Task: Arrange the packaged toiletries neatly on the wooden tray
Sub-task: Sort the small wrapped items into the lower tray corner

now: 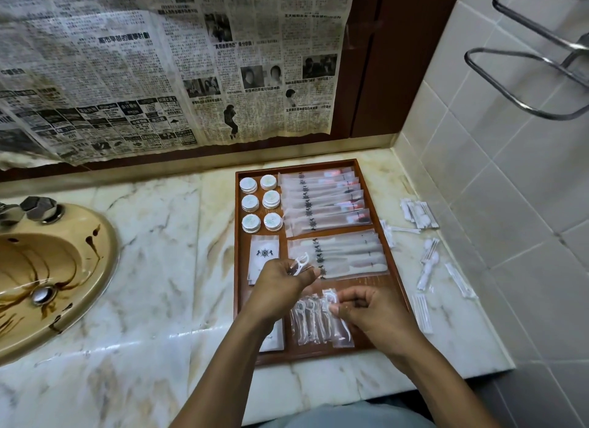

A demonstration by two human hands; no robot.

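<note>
We stand at a pale marble counter, with sheets of newspaper hung across the wall behind it and grey tiles to the right. A tan sink streaked with brown is set into the counter on the left. The wooden tray lies on the counter near the tiled corner, its long side running away from us.

At the tray's far end, a fanned stack of long clear toothbrush packets sits beside six round white soaps in two columns. Nearer us lie a second stack of long packets and a flat white sachet. At the near end, a row of floss pick packets lies side by side.

Our left hand hovers over the middle of the tray, its grip pinching a white floss pick that points up. Our right hand has its grip closed, thumb and forefinger, on the packet at the row's right end. More small packets are scattered on the counter right of the tray.
</note>
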